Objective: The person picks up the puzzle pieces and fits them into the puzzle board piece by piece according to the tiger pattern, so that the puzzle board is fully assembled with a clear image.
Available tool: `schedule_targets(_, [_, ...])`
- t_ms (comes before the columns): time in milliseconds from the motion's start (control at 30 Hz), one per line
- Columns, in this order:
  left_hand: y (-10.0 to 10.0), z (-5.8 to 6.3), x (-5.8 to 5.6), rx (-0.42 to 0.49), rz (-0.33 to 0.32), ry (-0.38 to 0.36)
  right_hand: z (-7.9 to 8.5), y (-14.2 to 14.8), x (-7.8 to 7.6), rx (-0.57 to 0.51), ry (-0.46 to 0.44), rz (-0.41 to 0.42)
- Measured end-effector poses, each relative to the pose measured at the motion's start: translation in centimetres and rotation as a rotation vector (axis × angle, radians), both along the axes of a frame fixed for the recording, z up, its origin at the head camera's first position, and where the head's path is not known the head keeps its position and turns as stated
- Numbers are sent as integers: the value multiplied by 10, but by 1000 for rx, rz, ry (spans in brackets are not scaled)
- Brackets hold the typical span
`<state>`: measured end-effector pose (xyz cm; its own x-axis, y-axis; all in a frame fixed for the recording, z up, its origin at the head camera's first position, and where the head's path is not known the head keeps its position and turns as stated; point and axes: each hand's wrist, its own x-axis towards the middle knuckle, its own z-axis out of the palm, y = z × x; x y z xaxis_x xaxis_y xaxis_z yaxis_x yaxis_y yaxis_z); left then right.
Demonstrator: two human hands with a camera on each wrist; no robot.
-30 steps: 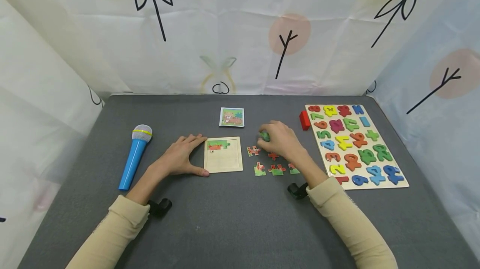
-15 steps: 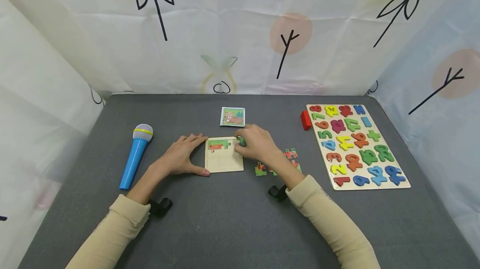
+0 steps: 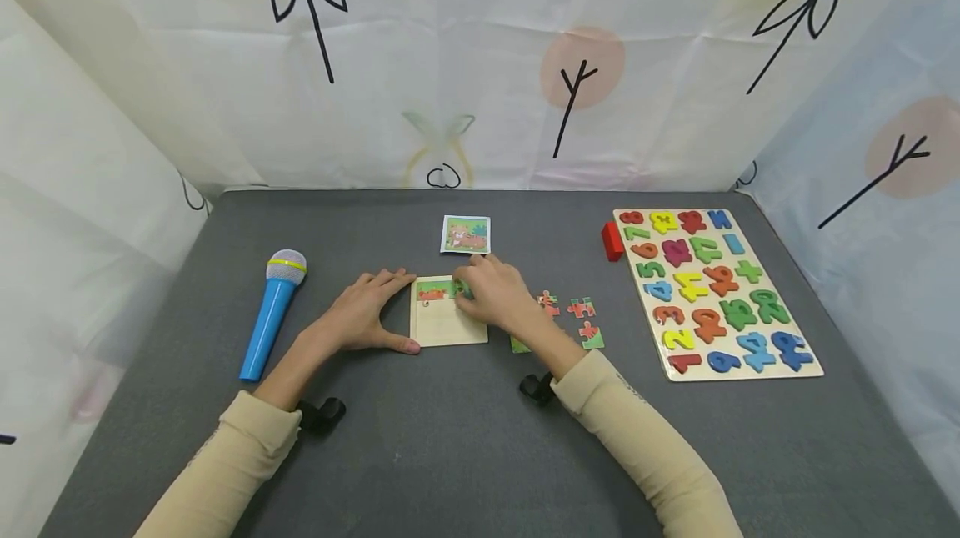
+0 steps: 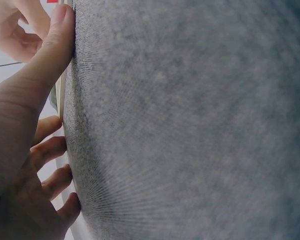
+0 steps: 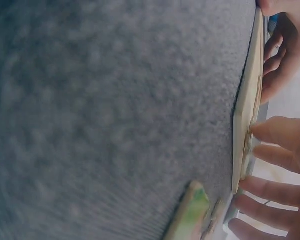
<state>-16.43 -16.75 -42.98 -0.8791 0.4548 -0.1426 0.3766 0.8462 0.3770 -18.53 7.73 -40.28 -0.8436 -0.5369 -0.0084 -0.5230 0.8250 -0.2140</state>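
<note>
A square wooden puzzle tray [image 3: 450,328] lies flat on the table, with joined red-and-green pieces [image 3: 431,291] in its upper left corner. My left hand [image 3: 362,311] touches the tray's left side, index finger at the top corner and thumb at the bottom corner. Over the tray's upper right, my right hand [image 3: 495,292] holds a green puzzle piece [image 3: 462,288] at its fingertips, beside the joined pieces. The fingers mostly hide that piece. In the right wrist view the fingertips are low at the tray [image 5: 245,120].
Several loose puzzle pieces [image 3: 581,308] lie right of the tray, some behind the right forearm. A picture card [image 3: 466,234] lies beyond it. A blue toy microphone [image 3: 273,313] is on the left. At right are a number board [image 3: 712,296] and a red block [image 3: 612,241].
My right hand has carried the green piece left, from above the loose pieces to the tray's upper right, beside the joined pieces. My left hand has stayed at the tray's left side.
</note>
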Motion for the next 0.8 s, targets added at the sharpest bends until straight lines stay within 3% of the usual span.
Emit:
schedule_targets(233, [0,-1,1,-4,0,0,2,7,-2,-3,-74,-64])
schedule_targets(800, [0,1,1,9,0,0,1,6,-5,-45,-122,-93])
